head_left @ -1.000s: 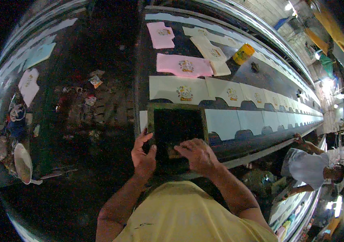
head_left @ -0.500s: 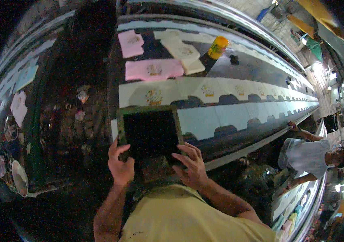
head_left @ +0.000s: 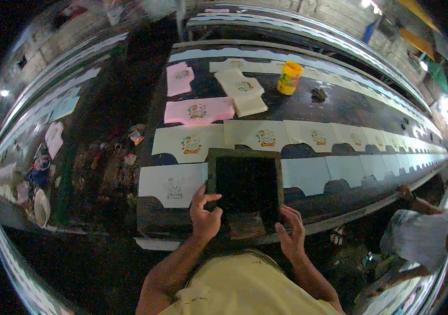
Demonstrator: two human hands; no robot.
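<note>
A screen-printing frame point(head_left: 243, 153) with a dark mesh lies over the near row of pale cloth pieces, just in front of me. My left hand point(head_left: 205, 216) grips its left edge, thumb and fingers bent at the rim. At the right edge, my right hand point(head_left: 291, 230) has its fingers curled against the frame. Left of the frame, a white cloth piece point(head_left: 155, 181) bears a dark outline print. Behind it runs a row of cream pieces point(head_left: 255, 135) with coloured prints. Whatever cloth lies beneath the frame is hidden.
On the long dark table point(head_left: 334, 105) stand a yellow container point(head_left: 289, 79), a pink cloth stack point(head_left: 203, 109) and a cream stack point(head_left: 240, 86). A dark lump point(head_left: 318, 95) lies beyond. At right, another person point(head_left: 418, 239) leans at the table edge. A second table lies left across a dark aisle.
The frame has moved off the leftmost near piece and one place to the right, both hands still on it. That piece now shows an outline print. My view has turned too.
</note>
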